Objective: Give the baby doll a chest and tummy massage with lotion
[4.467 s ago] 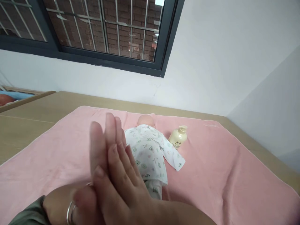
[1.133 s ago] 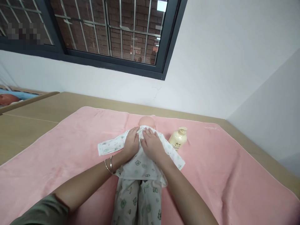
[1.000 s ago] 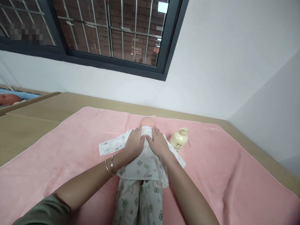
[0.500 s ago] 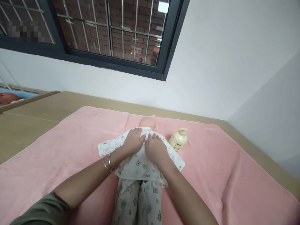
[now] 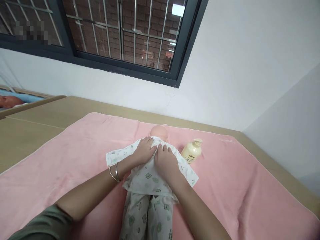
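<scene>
A: Grip?
B: Left hand (image 5: 144, 151), right hand (image 5: 167, 163) close together on white printed cloth shirt (image 5: 148, 181); pinching or pressing, can't tell.
A: Step?
B: Probably working its collar end; next move calls for light, even contact.
A: Around?
B: Bald peach doll (image 5: 159, 132) wears it, on pink plush blanket (image 5: 220, 186); cream pump bottle (image 5: 192, 151) alongside.

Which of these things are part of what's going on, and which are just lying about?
In use:
left hand and right hand, both on the shirt
doll
mat, underneath

Apparently just lying about:
bottle, untouched, though it may belong
reddish thing, cut off at the left edge
</scene>
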Available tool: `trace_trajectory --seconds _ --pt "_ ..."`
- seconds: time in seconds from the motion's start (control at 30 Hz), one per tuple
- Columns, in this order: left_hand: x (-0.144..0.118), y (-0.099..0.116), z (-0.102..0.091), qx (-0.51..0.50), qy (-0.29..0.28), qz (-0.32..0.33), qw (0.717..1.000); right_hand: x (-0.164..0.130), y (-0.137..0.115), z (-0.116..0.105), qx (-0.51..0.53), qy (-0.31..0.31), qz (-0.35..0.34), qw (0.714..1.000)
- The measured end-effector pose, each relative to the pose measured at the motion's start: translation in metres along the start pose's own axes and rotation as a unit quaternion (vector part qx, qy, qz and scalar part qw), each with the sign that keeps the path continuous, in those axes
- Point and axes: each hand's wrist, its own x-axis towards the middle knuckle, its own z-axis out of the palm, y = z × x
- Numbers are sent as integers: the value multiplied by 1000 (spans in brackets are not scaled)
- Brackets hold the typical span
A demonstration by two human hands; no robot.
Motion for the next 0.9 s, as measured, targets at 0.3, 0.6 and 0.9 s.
trace_trajectory --seconds 0.3,0.6,0.9 --pt "-33 34 11 45 51 23 997 33 38 6 88 -7 23 996" --pt "2 2 -9 3 -82 -52 995 10 8 7 54 4 18 998" --pt "-2 0 7 32 -4 -41 999 21 21 12 118 0 -13 993"
